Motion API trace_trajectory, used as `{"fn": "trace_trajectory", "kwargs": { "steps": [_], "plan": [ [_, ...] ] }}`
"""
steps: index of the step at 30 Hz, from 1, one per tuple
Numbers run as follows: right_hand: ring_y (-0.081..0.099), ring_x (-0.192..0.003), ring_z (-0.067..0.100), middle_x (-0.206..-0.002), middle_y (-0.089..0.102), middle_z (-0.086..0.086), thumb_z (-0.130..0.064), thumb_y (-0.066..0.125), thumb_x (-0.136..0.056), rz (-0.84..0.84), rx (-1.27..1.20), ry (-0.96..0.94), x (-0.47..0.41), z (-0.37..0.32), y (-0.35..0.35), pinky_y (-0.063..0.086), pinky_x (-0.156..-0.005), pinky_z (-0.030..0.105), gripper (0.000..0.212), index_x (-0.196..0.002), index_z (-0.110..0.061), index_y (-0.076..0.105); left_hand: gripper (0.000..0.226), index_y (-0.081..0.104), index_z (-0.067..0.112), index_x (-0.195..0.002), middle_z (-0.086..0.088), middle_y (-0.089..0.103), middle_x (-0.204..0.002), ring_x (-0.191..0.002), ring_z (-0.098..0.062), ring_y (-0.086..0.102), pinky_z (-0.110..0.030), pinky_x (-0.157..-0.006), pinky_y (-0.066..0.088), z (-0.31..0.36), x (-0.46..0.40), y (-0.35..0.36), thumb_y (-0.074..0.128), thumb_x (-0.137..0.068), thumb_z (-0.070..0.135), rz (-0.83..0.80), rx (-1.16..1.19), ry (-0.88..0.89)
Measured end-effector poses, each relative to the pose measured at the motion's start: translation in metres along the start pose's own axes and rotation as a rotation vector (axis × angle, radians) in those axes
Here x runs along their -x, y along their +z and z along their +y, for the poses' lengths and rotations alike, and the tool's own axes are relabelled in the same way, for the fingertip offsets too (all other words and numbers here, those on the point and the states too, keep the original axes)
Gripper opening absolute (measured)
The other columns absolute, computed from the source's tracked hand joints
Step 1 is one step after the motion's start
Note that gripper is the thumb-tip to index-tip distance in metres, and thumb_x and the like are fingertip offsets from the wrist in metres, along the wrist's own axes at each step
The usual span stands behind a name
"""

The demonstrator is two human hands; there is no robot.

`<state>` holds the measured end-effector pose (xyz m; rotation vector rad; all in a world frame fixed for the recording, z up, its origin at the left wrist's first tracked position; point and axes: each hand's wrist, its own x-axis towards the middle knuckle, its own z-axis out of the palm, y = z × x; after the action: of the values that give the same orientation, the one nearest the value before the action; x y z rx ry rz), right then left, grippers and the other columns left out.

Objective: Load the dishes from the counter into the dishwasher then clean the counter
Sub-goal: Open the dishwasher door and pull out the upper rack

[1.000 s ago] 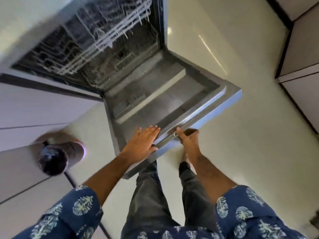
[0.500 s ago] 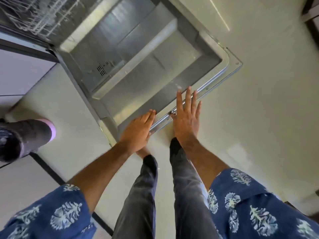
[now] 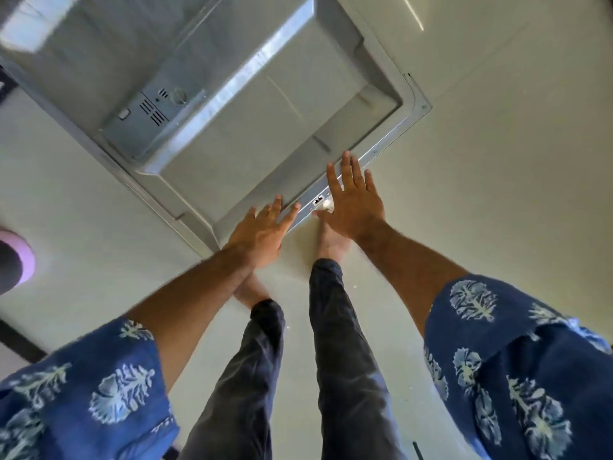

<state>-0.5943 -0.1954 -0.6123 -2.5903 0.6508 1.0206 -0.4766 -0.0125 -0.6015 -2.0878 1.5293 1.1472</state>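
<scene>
Sleeves: blue patterned sleeves [image 3: 99,390] frame the bottom of the view, with dark trousers [image 3: 348,360] between them and bare feet on the pale floor [image 3: 497,194].
Left hand: the left hand [image 3: 262,232] lies flat, fingers straight, over the door's near edge; it seems to touch the rim but grips nothing. A second ago it lay flat in much the same spot.
Right hand: the right hand [image 3: 355,204] is spread wide, palm down, over the rim beside the latch [image 3: 318,201]; whether it touches I cannot tell. A second ago its fingers were curled round that edge, so it has let go.
Door: the dishwasher door [image 3: 265,104] now lies fully down and level; a second ago it was only partway lowered. Its detergent tray [image 3: 149,114] faces up.
Racks: a second ago the wire racks showed at the top of the view; now the view has dropped and they are out of sight.
Dishes: none in view, and neither is the table they sit on.
Left edge: a dark object with a pink rim [image 3: 16,260] sits at the edge, unclear what.
Meaning: opening looks done. Loading has not begun; the likely next step is drawing out a rack or fetching dishes.
</scene>
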Motion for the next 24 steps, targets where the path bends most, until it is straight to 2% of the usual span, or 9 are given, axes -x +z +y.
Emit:
{"fn": "trace_trajectory", "kwargs": {
  "steps": [6,11,17,19,22,24],
  "plan": [
    [-0.017,-0.150,0.036,-0.159,-0.024,0.022,-0.070,0.045,-0.089,0.031,-0.033,-0.017,0.000,-0.001,0.008,0.009,-0.124,0.047,0.107,-0.156,-0.012,-0.014,0.099,-0.016,0.030,-0.156,-0.014,-0.006,-0.166,-0.151,-0.029,0.019,-0.050,-0.121,0.022,-0.015,-0.001,0.005,0.061,-0.095,0.026,0.004,-0.032,0.059],
    [-0.011,-0.151,0.034,-0.161,-0.020,0.021,-0.063,0.041,-0.096,-0.080,-0.089,-0.004,0.003,-0.008,-0.026,0.004,-0.124,0.047,0.094,-0.157,-0.012,-0.008,0.087,-0.012,0.018,-0.157,-0.012,0.004,-0.166,-0.151,-0.026,0.019,-0.048,-0.122,0.017,-0.029,0.017,-0.026,0.051,-0.099,0.033,-0.026,-0.132,0.070],
    [0.012,-0.151,0.031,-0.164,0.007,0.016,-0.044,0.050,-0.099,-0.008,-0.328,-0.096,-0.004,-0.054,-0.114,0.013,-0.122,0.046,0.079,-0.157,-0.008,0.008,0.073,0.001,0.014,-0.159,-0.009,0.009,-0.166,-0.153,-0.023,0.013,-0.047,-0.123,0.010,-0.061,0.060,-0.118,0.042,-0.100,0.033,0.131,-0.180,-0.014],
    [0.022,-0.148,0.033,-0.163,0.014,0.016,-0.040,0.051,-0.100,0.046,-0.440,-0.120,-0.010,-0.076,-0.158,0.020,-0.120,0.044,0.075,-0.156,-0.008,0.013,0.070,0.013,0.014,-0.158,-0.010,0.016,-0.165,-0.152,-0.024,0.017,-0.049,-0.122,0.015,-0.086,0.077,-0.157,0.045,-0.099,0.032,0.231,-0.206,-0.058],
    [0.038,-0.138,0.034,-0.158,0.026,0.013,-0.034,0.055,-0.098,0.170,-0.599,-0.178,-0.016,-0.113,-0.227,0.032,-0.111,0.042,0.069,-0.154,-0.009,0.023,0.066,0.035,0.012,-0.151,-0.013,0.032,-0.158,-0.145,-0.028,0.034,-0.054,-0.116,0.030,-0.123,0.109,-0.223,0.057,-0.091,0.028,0.423,-0.194,-0.129],
    [0.041,-0.136,0.033,-0.154,0.032,0.012,-0.029,0.057,-0.097,0.254,-0.691,-0.244,-0.020,-0.142,-0.278,0.034,-0.110,0.040,0.066,-0.153,-0.009,0.028,0.064,0.035,0.010,-0.151,-0.015,0.028,-0.160,-0.147,-0.030,0.030,-0.056,-0.116,0.028,-0.150,0.138,-0.275,0.053,-0.093,0.030,0.530,-0.246,-0.154]
  ]
}}
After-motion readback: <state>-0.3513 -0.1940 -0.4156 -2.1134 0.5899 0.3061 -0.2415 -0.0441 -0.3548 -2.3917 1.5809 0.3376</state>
